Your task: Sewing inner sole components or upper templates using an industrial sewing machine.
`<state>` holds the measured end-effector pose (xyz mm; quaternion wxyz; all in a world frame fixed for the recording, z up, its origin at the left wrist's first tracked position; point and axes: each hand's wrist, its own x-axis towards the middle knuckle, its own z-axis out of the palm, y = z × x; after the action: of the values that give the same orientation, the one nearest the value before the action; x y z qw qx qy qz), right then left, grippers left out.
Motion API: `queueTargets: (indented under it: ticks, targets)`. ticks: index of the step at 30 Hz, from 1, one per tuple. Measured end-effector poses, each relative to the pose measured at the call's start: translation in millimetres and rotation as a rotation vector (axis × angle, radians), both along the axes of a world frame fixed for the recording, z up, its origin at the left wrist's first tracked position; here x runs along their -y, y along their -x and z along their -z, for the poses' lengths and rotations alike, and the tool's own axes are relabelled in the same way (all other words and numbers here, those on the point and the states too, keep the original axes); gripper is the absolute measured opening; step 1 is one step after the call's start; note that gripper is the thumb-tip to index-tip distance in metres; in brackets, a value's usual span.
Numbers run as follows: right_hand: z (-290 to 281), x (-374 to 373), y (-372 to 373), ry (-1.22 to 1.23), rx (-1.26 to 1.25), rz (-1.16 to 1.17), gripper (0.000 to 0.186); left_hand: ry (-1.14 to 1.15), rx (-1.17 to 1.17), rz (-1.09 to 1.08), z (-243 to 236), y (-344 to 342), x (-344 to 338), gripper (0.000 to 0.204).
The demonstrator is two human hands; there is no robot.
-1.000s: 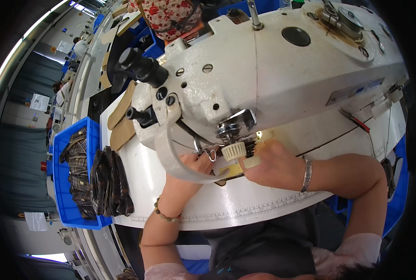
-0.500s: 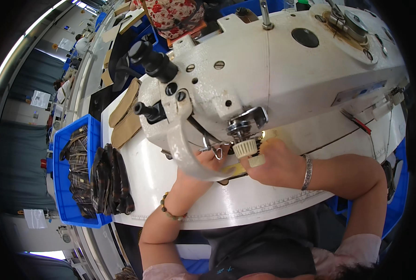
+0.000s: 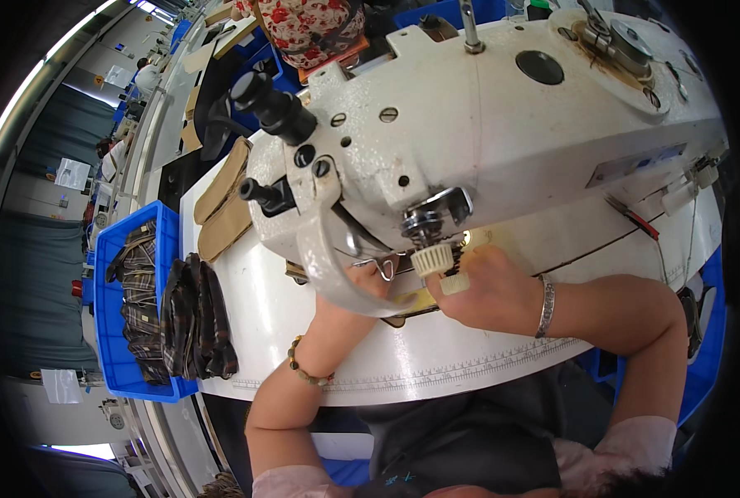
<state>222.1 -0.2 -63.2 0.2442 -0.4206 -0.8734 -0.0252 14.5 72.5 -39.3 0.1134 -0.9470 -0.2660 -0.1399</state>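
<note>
A white sewing machine (image 3: 503, 124) fills the middle and right, its head over the work area. My left hand (image 3: 372, 280) reaches in under the machine head, behind its curved white guard (image 3: 324, 270); its fingers are mostly hidden. Close to the cream tension dial (image 3: 433, 261), my right hand (image 3: 496, 292) is curled with its fingers drawn together, the fingertips out of sight. Between the hands a yellowish plate (image 3: 411, 300) shows, with a dark-edged piece (image 3: 396, 323) at its front. What the fingers hold cannot be made out.
On the left, a blue bin (image 3: 114, 365) holds folded plaid fabric pieces (image 3: 140, 307); more dark plaid pieces (image 3: 196, 319) lie beside it. Tan shaped pieces (image 3: 225, 224) rest behind. Red-handled snips (image 3: 642, 222) lie at right. A ruler strip (image 3: 436, 373) follows the white table's front edge.
My left hand has shifted very slightly by the guard, and a thin metal lever near it has changed position. My right hand stays at the dial almost unmoved.
</note>
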Motion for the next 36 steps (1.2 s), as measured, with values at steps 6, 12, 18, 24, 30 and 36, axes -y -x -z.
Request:
queueTargets:
  ticks: [6,12,18,24,30,36]
  targets:
    - [0,-3,3,-0.008,0.030,-0.016,0.011,0.124,0.101,-0.085,11,13,-6,0.018]
    - [4,-2,3,-0.006,0.202,-0.023,0.018,0.398,0.296,-0.164,-13,35,4,0.027]
    - [-11,3,11,0.124,0.091,0.070,0.012,0.191,0.376,-0.244,-15,57,53,0.025]
    - [-36,20,15,0.656,-0.541,-0.077,0.034,0.168,0.466,0.002,-29,45,81,0.030]
    - [-27,99,-25,1.070,-1.220,-0.011,0.019,0.647,0.583,0.141,-44,28,103,0.047]
    - [-66,238,-140,0.442,-1.561,0.566,0.030,0.377,0.500,-0.128,-46,95,62,0.036]
